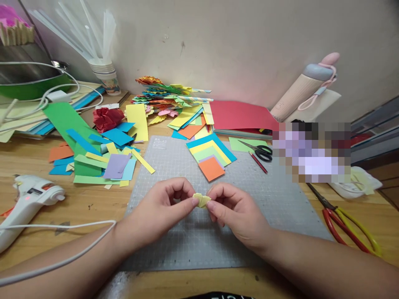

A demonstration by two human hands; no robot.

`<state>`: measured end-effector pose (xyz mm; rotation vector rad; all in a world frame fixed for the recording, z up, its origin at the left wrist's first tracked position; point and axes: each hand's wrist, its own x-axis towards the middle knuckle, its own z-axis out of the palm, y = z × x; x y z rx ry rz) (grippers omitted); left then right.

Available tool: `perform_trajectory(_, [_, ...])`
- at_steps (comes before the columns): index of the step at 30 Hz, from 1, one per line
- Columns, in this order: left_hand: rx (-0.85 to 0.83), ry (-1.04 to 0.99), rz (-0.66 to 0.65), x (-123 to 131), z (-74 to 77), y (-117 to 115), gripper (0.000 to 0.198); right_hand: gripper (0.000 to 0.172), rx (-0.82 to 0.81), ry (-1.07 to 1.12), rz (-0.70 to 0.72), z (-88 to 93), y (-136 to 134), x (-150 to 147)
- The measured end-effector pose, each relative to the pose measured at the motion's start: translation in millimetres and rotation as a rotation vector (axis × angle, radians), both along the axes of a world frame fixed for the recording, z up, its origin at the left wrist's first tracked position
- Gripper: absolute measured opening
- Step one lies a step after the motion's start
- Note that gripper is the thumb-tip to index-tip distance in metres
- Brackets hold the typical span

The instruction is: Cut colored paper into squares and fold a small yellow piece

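Observation:
A small folded piece of pale yellow paper (pixel 202 201) is pinched between both hands, above the grey cutting mat (pixel 174 249). My left hand (pixel 166 203) is closed with thumb and forefinger on its left end. On the right end, my right hand (pixel 237 209) grips it the same way. Just beyond the hands lies a stack of square coloured papers (pixel 211 169), fanned out with orange on top. Black-handled scissors (pixel 260 149) and a short red pencil (pixel 258 162) rest at the mat's far right.
At left, a white glue gun (pixel 34 193) lies on the wooden table; a white cord (pixel 77 259) passes over my left forearm. Paper scraps (pixel 116 166) are heaped behind it. Large red-and-yellow-handled scissors (pixel 339 220) lie right. Folded paper flowers (pixel 165 97) and a red folder (pixel 240 116) sit by the wall.

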<state>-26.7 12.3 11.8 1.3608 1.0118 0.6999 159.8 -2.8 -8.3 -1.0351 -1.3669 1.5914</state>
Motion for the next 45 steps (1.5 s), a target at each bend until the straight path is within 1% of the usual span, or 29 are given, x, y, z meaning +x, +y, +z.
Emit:
perform_trajectory(6, [0.008,0.03,-0.024,-0.1,-0.2,-1.6,0.021,0.018,0.081,-0.042,0.001,-0.1,-0.5,0.0])
perform_trajectory(9, [0.038,0.036,0.033,0.9,-2.5,-0.9,0.018,0.021,0.141,-0.089,-0.014,-0.4,-0.8,0.1])
perform_trajectory(11, [0.082,0.048,0.053,0.8,-4.1,0.1,0.017,0.02,0.163,-0.12,-0.016,-1.1,-1.3,0.6])
perform_trajectory(14, [0.171,0.092,0.033,-0.4,-4.9,1.7,0.016,0.018,0.208,-0.191,-0.029,-2.3,-2.7,1.9])
perform_trajectory(19, [0.326,0.161,0.026,-2.5,-3.3,3.0,0.014,0.014,0.356,-0.288,-0.038,-3.2,-4.2,4.1])
perform_trajectory(23, [0.426,0.196,-0.003,-3.1,-2.5,1.3,0.011,0.015,0.404,-0.32,-0.048,-3.4,-3.9,4.8])
perform_trajectory(27, [0.481,0.218,-0.009,-3.1,-1.9,-1.2,0.012,0.008,0.424,-0.335,-0.057,-3.1,-2.4,4.1])
perform_trajectory(30, [0.496,0.231,-0.014,-3.6,-1.9,-1.9,0.013,0.009,0.509,-0.335,-0.048,-1.9,-1.6,3.7])
perform_trajectory(33, [0.487,0.231,-0.047,-4.6,-0.6,-3.3,0.014,0.011,0.577,-0.302,-0.018,1.5,-2.3,4.8])
perform_trajectory(36, [0.438,0.194,-0.102,-4.8,3.0,-6.3,0.019,0.014,0.538,-0.239,0.033,6.3,-4.6,6.2])
perform_trajectory(39, [0.305,0.132,-0.116,-3.7,5.5,-8.6,0.023,0.018,0.394,-0.152,0.063,8.7,-6.6,5.8])
perform_trajectory(42, [0.153,0.087,-0.039,-1.7,3.3,-8.0,0.024,0.015,0.24,-0.079,0.039,5.8,-6.3,3.3])
perform_trajectory(45, [0.079,0.057,0.019,0.2,-1.2,-5.4,0.022,0.013,0.177,-0.087,0.055,0.7,-4.5,0.9])
